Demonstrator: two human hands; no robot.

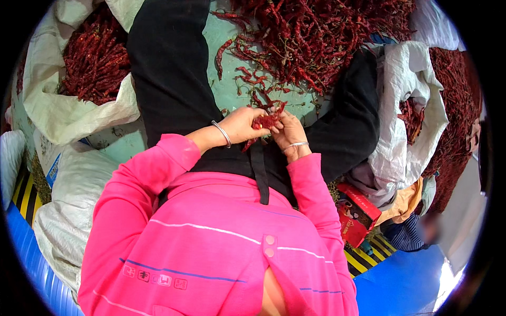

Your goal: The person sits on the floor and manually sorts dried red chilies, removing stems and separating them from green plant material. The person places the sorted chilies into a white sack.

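Note:
Between my hands, above my lap, are a few dried red chili peppers (pixel 265 122). My left hand (pixel 244 125) has its thumb and fingers closed around them from the left side. On the right, my right hand (pixel 287 129) touches the same chilies with its fingertips, its other fingers curled. Each wrist wears a silver-coloured bangle. Loose dried chilies (pixel 253 79) with stems lie on the pale green surface (pixel 221 93) just beyond my hands, and a large heap of dried chilies (pixel 304 43) rises further out between my legs.
An open white woven sack (pixel 43 114) of dried chilies stands at the left, another white sack (pixel 395 154) at the right. A red printed box (pixel 357 213) sits by my right hip. More chilies (pixel 454 114) are piled far right, where part of another person (pixel 409 233) shows.

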